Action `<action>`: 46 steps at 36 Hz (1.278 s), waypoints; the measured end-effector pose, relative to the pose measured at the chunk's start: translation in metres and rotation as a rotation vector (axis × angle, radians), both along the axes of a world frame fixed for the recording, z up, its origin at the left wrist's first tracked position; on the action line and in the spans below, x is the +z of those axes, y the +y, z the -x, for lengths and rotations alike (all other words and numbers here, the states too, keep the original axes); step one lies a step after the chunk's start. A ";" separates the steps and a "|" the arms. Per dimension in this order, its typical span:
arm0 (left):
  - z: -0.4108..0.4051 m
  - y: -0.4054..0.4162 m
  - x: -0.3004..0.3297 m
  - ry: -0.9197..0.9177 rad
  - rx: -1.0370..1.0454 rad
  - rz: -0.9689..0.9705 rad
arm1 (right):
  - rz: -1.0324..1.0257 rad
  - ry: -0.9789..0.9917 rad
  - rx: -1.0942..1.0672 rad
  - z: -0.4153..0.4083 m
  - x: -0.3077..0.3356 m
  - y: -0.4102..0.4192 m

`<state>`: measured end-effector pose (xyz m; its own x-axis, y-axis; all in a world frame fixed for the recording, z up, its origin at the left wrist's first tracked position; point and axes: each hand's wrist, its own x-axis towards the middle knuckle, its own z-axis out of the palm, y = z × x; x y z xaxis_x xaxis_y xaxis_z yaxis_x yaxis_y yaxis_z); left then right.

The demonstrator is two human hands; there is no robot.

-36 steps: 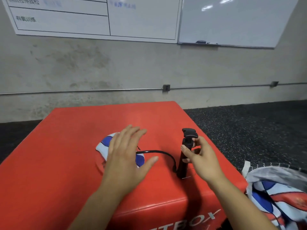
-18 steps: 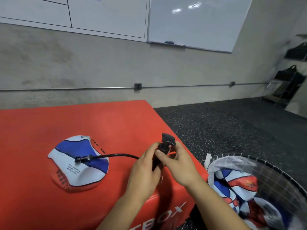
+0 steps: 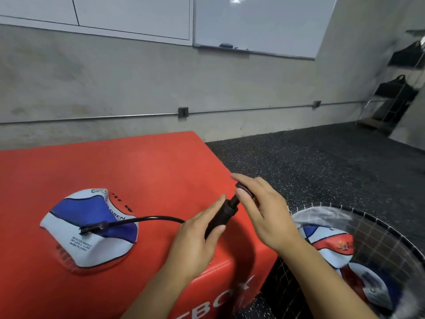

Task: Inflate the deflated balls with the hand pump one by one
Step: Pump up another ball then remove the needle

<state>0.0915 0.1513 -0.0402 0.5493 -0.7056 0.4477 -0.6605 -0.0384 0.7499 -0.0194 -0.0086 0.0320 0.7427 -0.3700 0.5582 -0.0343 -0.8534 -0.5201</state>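
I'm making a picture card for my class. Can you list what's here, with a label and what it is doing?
ball: flat ball, red, white and blue, on the red box
hose: black hose plugged into the ball
pump: black pump, tilted
left hand: left hand wraps the pump's barrel
right hand: right hand covers the handle
basket: wire basket at right, more balls inside

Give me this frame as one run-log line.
stage: pumping | left hand: grip on pump barrel | right hand: on handle | hose: plugged into deflated ball on red box

Flat ball (image 3: 92,229) hosed to tilted pump (image 3: 222,217)
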 end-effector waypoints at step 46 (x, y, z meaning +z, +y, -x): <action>0.005 0.012 -0.003 -0.318 0.021 -0.171 | -0.211 -0.205 -0.301 0.007 0.033 -0.014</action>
<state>0.0864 0.1636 -0.0427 0.4168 -0.7753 0.4746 -0.8573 -0.1617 0.4888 -0.0264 -0.0226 0.0654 0.4652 -0.6756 0.5720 -0.1432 -0.6951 -0.7045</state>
